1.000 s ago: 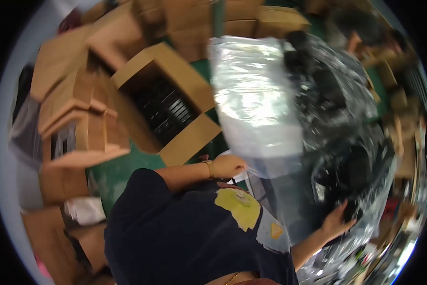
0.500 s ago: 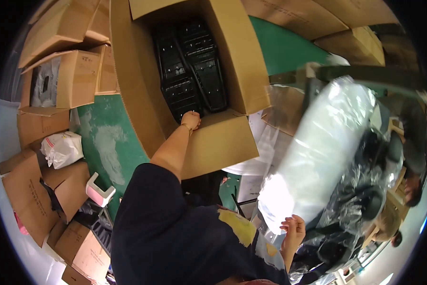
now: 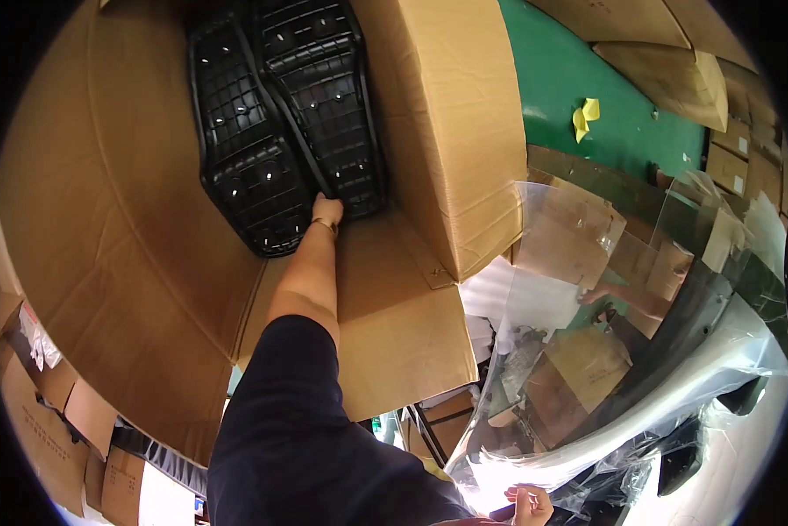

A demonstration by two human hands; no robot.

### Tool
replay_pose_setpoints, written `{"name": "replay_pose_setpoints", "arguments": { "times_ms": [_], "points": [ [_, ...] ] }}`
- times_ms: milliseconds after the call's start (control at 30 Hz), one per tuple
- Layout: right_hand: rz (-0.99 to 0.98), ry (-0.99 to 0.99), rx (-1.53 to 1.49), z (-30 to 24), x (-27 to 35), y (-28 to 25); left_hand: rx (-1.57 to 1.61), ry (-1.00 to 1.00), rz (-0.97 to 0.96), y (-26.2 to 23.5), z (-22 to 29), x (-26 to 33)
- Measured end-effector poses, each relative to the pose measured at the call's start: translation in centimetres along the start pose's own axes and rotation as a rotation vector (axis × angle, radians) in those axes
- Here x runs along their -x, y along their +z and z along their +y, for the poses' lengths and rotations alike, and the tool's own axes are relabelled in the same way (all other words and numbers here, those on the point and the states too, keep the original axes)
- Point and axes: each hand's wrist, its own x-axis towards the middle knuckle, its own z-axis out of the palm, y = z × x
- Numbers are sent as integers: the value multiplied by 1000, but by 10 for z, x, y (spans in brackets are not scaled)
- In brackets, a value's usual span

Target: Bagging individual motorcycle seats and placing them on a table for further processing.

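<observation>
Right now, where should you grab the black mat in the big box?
Grip the black mat by its near bottom edge, coming from below, where the left hand touches it. That end lies toward the box opening; the rest runs deep inside.

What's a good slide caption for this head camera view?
Left hand reaches into a large cardboard box onto stacked black plastic trays; right hand grips a clear plastic bag.

black gridded plastic panels (image 3: 289, 123), stacked in cardboard box (image 3: 447, 131)
</observation>
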Motion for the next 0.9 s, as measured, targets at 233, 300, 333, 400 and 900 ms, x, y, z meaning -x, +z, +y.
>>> {"name": "replay_pose_setpoints", "arguments": {
  "times_ms": [233,300,333,400,900],
  "points": [
    [-407,261,-46,-54,19,-28,150,-116,-366,-36,156,155],
    [-478,-78,-102,-92,9,-16,310,-12,-546,-72,178,179],
    [-370,-183,-186,-108,7,-1,362,32,-595,-86,191,198],
    [-386,-396,-321,-119,-15,36,443,58,-665,-114,221,251],
    [-735,-290,-1043,-137,7,40,1053,-144,-1337,-209,132,502]
  ]
}}
